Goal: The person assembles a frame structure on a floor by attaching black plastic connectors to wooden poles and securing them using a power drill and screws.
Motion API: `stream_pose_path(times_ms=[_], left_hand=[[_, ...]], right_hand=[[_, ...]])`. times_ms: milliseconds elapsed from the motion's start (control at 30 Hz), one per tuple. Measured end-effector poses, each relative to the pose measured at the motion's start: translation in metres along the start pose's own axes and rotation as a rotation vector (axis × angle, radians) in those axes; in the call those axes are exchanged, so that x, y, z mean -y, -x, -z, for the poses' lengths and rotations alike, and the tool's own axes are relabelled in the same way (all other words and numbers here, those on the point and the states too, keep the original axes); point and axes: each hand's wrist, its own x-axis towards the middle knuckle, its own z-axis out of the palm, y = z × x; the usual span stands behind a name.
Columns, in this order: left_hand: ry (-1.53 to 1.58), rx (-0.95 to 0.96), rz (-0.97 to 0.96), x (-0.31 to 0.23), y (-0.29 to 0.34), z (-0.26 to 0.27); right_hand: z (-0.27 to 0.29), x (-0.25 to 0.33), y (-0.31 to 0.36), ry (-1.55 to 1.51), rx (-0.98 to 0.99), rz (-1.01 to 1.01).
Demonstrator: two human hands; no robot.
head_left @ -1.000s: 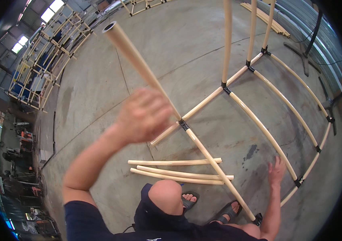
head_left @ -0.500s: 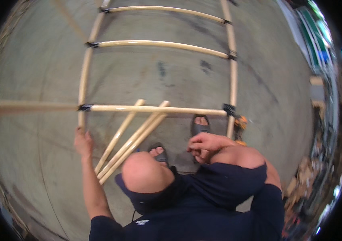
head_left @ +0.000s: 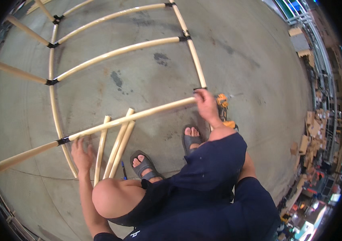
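Note:
A ladder-like frame of cream pipes joined by black connectors lies on the floor before me. My left hand is open, fingers apart, just below the left end of the nearest crossbar and beside its black pipe joint. At the crossbar's other end, my right hand has its fingers closed at the black corner joint, which it partly covers. Several loose cream pipes lie between my left hand and my feet, their far ends by the crossbar. A blue pen-like object rests beside them.
An orange and black power drill is on the floor right of my right hand. More cream pipes extend leftward from the frame's left rail. Cardboard pieces and grey metal pipes are piled along the right side.
My right hand has gone from over my knee to the right corner joint. My left hand has left the left rail's near end. The view has turned, so the frame appears slanted.

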Motion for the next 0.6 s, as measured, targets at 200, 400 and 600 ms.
stream_pose_path(times_ms=[200,400,600], left_hand=[[-0.147,0.073,-0.095,-0.062,-0.05,-0.008],[-0.194,0.138,-0.076,-0.067,-0.065,-0.028],[-0.205,0.242,-0.099,-0.063,-0.078,-0.029]], right_hand=[[0.016,-0.03,-0.077,0.496,-0.12,0.141],[-0.003,-0.016,-0.08,0.948,0.479,0.582],[0.004,-0.02,-0.103,0.995,0.675,0.512]])
